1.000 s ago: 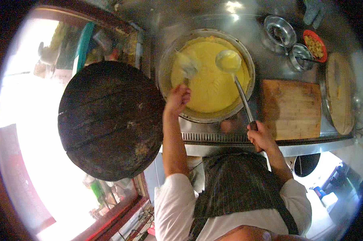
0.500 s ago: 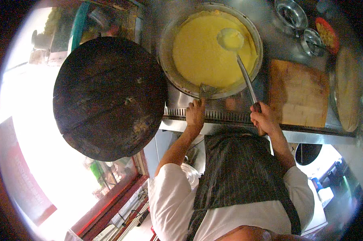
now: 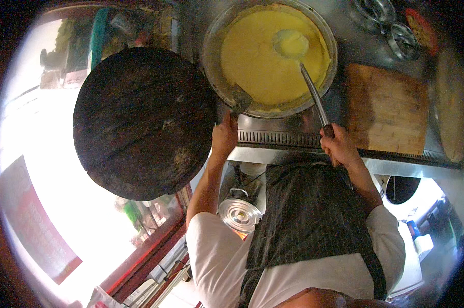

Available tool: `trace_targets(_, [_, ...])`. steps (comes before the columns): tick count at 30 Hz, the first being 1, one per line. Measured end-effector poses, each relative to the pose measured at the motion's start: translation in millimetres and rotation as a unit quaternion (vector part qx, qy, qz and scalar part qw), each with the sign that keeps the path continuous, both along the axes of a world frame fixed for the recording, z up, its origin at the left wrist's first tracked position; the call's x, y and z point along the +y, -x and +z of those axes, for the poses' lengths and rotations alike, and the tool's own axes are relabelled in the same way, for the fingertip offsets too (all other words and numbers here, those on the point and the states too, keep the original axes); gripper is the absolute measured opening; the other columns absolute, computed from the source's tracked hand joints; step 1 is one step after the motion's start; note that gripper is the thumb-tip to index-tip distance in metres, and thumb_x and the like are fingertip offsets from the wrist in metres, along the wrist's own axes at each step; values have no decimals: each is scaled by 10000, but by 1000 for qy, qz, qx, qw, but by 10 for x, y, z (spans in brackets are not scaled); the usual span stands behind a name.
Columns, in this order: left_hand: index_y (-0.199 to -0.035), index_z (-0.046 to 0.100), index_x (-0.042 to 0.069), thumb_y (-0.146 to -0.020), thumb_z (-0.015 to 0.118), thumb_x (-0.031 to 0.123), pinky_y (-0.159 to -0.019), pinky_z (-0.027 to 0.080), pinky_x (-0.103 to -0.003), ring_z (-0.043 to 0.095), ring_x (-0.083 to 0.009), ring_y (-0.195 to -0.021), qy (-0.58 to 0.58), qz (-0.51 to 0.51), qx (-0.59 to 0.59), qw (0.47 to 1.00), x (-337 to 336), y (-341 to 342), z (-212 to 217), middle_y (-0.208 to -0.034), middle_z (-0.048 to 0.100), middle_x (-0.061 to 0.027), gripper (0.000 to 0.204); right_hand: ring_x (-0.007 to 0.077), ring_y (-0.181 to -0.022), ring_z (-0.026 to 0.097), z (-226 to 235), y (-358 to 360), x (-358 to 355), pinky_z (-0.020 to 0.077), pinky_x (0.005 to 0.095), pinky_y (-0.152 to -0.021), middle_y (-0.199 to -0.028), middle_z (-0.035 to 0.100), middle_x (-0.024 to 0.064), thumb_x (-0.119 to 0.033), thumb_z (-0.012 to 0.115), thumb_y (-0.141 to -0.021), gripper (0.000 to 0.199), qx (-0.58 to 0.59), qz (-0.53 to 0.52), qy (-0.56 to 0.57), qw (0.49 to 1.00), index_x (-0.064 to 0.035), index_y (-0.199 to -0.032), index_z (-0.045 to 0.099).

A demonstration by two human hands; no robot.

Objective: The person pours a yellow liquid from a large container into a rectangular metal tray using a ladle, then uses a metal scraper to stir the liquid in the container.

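Observation:
A wide round metal pan holds a smooth yellow batter-like layer that reaches close to its rim. My right hand is wrapped round the dark handle of a long ladle; its bowl, with yellow liquid in it, is over the right half of the pan. My left hand grips a flat metal scraper by its handle. The scraper's blade lies at the pan's near left edge, against the rim of the yellow layer.
A large dark round wooden lid or board stands left of the pan. To the right lie a wooden cutting board and a pale round board. Metal bowls and a red dish sit at the far right.
My left hand and the scraper have moved left along the pan's near rim, the blade now slanting up and left. The ladle has shifted slightly left and away from me.

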State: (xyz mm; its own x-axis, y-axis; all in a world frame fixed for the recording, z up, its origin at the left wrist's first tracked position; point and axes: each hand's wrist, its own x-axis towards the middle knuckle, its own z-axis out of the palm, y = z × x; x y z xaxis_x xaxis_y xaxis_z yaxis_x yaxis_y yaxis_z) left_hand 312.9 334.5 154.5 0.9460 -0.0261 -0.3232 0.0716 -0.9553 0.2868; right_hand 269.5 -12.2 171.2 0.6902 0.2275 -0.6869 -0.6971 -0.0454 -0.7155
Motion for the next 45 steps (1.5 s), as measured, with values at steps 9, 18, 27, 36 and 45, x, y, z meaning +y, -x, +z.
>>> trace_targets(9, [-1148, 461, 13, -829, 512, 151, -378, 367, -310, 494, -207, -470, 226, -247, 29, 942, -173, -61, -650, -653, 537, -109, 351, 124, -497, 494, -51, 15, -126, 403, 273, -418, -650, 522, 46, -108, 544, -742, 201, -10, -1, 30, 1000, -47, -912, 455])
trace_targets(18, [-1273, 358, 4, -868, 481, 134, -332, 257, -173, 392, -58, -459, 624, 293, 307, 656, -374, -490, 418, -724, 524, -61, 443, 118, -465, 474, -48, 26, -226, 377, 283, -328, -654, 520, 50, -94, 533, -747, 196, -46, -24, 41, 998, -53, -919, 449])
trace_targets(27, [-1293, 355, 123, -860, 488, 131, -520, 433, -401, 579, -309, -622, 46, 84, -154, 983, -371, -755, -299, -747, 604, -159, 453, 122, -510, 463, 147, -64, -29, 385, 273, -452, -633, 486, 45, -58, 507, -756, 194, 4, 51, 91, 995, -15, -933, 440])
trace_targets(36, [-1316, 256, 71, -920, 421, 175, -424, 357, -239, 423, -74, -497, 569, 84, 62, 815, -1525, -1004, -292, -735, 535, -48, 441, 170, -528, 492, -719, -26, 544, 412, 328, -470, -660, 528, 92, -158, 530, -791, 194, -74, 114, 182, 974, -16, -914, 480])
trace_targets(45, [-1271, 312, 48, -887, 499, 181, -519, 425, -270, 500, -146, -600, 764, 103, 177, 612, -3843, -2152, -80, -792, 535, -58, 447, 302, -660, 561, -688, -30, 523, 436, 428, -599, -761, 560, 173, -246, 571, -705, 394, -40, 63, 16, 997, 25, -978, 483])
